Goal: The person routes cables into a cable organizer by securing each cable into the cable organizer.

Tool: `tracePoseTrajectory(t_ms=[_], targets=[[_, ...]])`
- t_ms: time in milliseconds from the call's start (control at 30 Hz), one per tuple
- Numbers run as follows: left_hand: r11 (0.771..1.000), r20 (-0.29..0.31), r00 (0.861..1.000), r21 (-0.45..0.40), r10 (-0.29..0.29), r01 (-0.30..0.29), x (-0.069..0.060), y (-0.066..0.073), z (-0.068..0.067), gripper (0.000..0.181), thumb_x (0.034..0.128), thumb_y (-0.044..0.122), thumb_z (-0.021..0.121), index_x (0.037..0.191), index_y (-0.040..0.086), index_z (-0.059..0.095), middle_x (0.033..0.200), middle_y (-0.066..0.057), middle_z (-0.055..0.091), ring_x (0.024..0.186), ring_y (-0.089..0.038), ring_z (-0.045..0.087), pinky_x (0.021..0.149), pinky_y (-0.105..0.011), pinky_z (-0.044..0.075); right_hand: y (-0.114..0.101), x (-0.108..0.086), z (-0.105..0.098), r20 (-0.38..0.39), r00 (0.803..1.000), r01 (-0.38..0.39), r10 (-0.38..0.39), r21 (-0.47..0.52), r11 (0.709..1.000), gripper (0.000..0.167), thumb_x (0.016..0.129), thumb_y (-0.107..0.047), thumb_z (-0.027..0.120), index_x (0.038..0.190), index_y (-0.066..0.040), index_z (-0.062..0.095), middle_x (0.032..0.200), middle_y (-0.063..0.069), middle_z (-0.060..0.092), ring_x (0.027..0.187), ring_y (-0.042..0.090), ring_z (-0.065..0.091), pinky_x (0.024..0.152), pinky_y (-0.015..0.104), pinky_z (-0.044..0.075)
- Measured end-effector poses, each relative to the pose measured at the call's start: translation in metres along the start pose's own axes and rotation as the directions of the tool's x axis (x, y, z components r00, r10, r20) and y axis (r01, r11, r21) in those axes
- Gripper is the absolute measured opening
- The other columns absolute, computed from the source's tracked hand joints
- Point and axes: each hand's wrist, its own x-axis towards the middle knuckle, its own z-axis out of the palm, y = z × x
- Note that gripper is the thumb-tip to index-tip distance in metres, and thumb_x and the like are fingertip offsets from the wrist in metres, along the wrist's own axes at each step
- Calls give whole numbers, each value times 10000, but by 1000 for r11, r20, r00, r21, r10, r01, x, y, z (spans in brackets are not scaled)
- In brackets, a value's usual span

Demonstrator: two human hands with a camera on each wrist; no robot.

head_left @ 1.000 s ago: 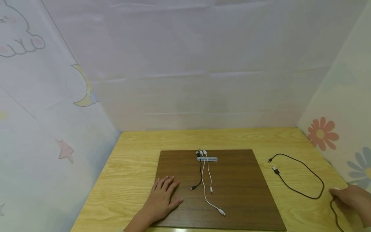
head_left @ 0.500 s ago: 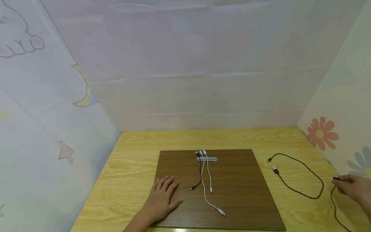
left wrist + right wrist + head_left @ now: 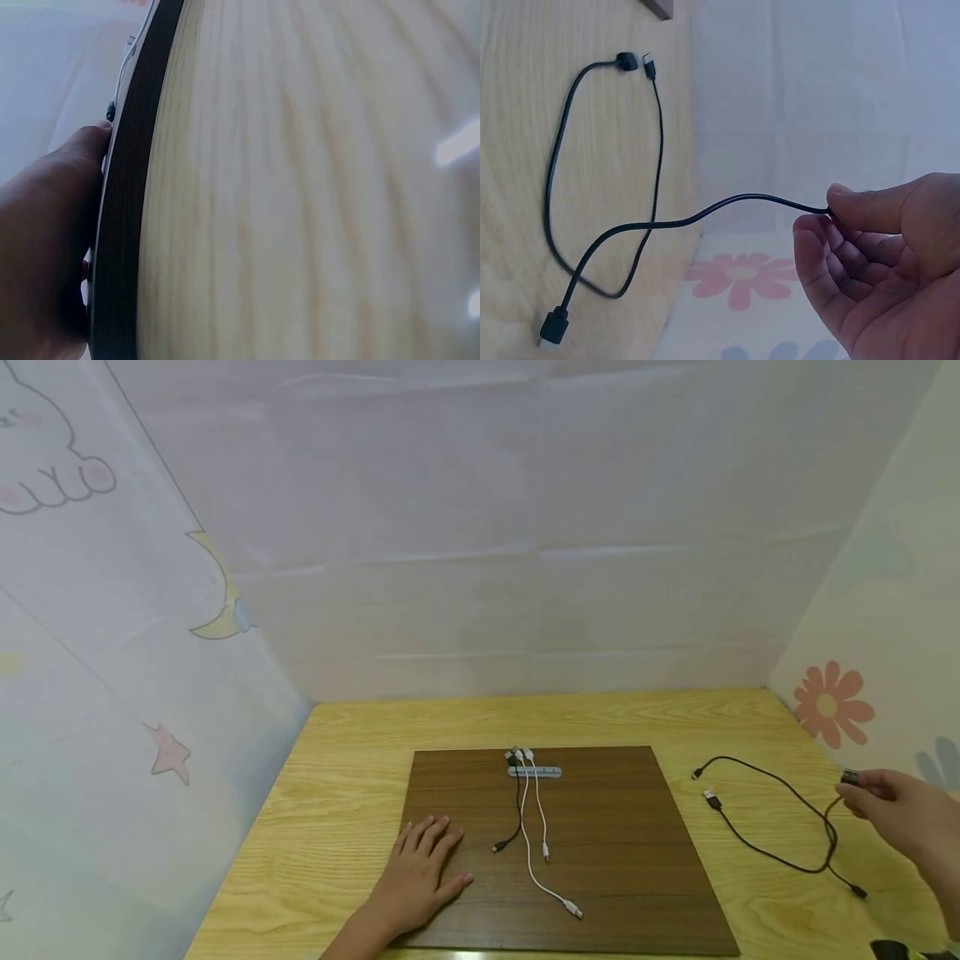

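Wood-grain counter here, right hand pinching a black USB cable at frame right, left hand fingers-spread on the brown board; I'd lift slowly, not snagging that looped cord.

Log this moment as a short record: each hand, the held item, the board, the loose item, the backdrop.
Left hand: rests, fingers spread, on the flat brown wood-grain board
Right hand: pinches one end of a thin black USB cable, raised
Held cable's free end: hangs down, plug attached; cable crosses the loose one in view
On board: pale oblong clip strip; short black cable; two white cables
Loose on table: looped black cable, right of board
Table: yellow wood-grain
Backdrop: pale cartoon-printed walls
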Motion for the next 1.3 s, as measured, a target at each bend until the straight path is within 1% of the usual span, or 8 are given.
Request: tracePoseTrajectory(t_ms=[133, 267, 533, 900, 967, 1033, 1133, 1300], targets=[[1000, -1, 1000, -9, -3, 3, 0, -2, 3, 653, 995, 655, 444, 1462, 204, 517, 1519, -100, 459, 1414, -356, 385, 1123, -624, 297, -15, -1, -4, -2, 999, 46, -46, -54, 997, 377, 1064, -195, 525, 1071, 183, 530, 872, 312, 662, 710, 384, 654, 642, 529, 503], [1000, -1, 1000, -13, -3, 3, 0, -1, 3, 655, 995, 653, 447, 1465, 202, 516, 1520, -102, 460, 1415, -357, 385, 1123, -628, 297, -28, -2, -4, -30, 997, 64, -66, -59, 996, 394, 1070, -265, 517, 1101, 126, 560, 915, 288, 681, 680, 235, 620, 651, 514, 483], [999, 62, 998, -12, -29, 30, 1, 1, -3, 657, 1003, 655, 422, 1476, 207, 508, 1536, -91, 444, 1436, -344, 370, 1146, -619, 285, -56, -3, -1, -63, 995, 74, -76, -44, 996, 435, 1054, -320, 546, 1188, 94, 551, 1099, 376, 633, 961, 574, 572, 737, 623, 430], [999, 73, 997, -6, -34, 34, 1, 1, -4, 661, 1004, 661, 410, 1478, 210, 506, 1540, -84, 440, 1443, -339, 364, 1152, -614, 280, -85, 2, 10, -84, 982, 170, -168, 12, 985, 424, 1031, -308, 592, 1206, 78, 583, 1108, 333, 660, 1011, 551, 610, 693, 557, 464], [1000, 68, 997, -4, -30, 31, 1, 1, -4, 662, 1003, 661, 413, 1477, 208, 508, 1538, -85, 442, 1440, -342, 368, 1149, -617, 283, -88, 3, 11, -81, 979, 186, -184, 18, 982, 419, 1024, -308, 604, 1212, 66, 591, 1100, 315, 676, 925, 464, 663, 632, 470, 488], [1000, 55, 998, 0, -24, 24, 1, 1, -3, 659, 1002, 660, 416, 1472, 207, 511, 1532, -87, 447, 1433, -344, 374, 1141, -620, 291, -92, 5, 12, -80, 977, 203, -200, 31, 979, 412, 1016, -310, 619, 1206, 55, 606, 1089, 296, 686, 827, 190, 689, 594, 355, 491], [1000, 30, 999, 4, -13, 13, 0, 0, 0, 662, 1001, 664, 414, 1468, 205, 514, 1525, -91, 454, 1423, -347, 383, 1130, -623, 297, -96, 7, 14, -81, 966, 250, -244, 62, 966, 394, 1008, -267, 638, 1194, 79, 620, 1061, 289, 690, 770, -163, 509, 571, 217, 452], [1000, 12, 1000, 3, -12, 12, 0, -2, 4, 673, 997, 679, 401, 1468, 213, 513, 1523, -92, 456, 1420, -350, 385, 1131, -620, 295, -107, 7, 18, -104, 951, 303, -292, 113, 946, 357, 994, -198, 664, 1152, 121, 634, 1014, 297, 694, 754, -252, 425, 563, 151, 439]])
